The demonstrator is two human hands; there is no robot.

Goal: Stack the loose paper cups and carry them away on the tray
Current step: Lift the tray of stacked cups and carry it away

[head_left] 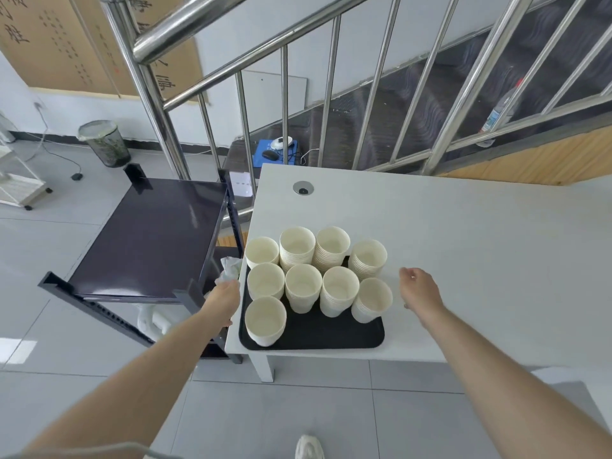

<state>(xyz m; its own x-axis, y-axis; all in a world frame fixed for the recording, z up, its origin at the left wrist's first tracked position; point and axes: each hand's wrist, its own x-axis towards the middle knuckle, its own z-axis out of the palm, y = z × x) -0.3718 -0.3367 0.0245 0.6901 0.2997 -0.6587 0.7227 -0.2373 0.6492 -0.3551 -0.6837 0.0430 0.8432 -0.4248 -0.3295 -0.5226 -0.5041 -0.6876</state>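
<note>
A black tray (318, 336) lies at the near left corner of the white table (463, 260). Several stacks of cream paper cups (303, 286) stand upright on it, packed close together. My left hand (222, 301) is at the tray's left edge, just off the table's side; whether its fingers touch the tray is hidden. My right hand (420, 288) hovers over the table just right of the tray, fingers loosely curled, holding nothing and apart from the nearest cup stack (372, 301).
A dark shelf cart (149, 240) stands left of the table, with crumpled white paper (230, 268) between them. A steel stair railing (334, 94) runs behind the table. A mesh bin (104, 142) sits on the floor far left. A cable hole (303, 187) marks the table's back.
</note>
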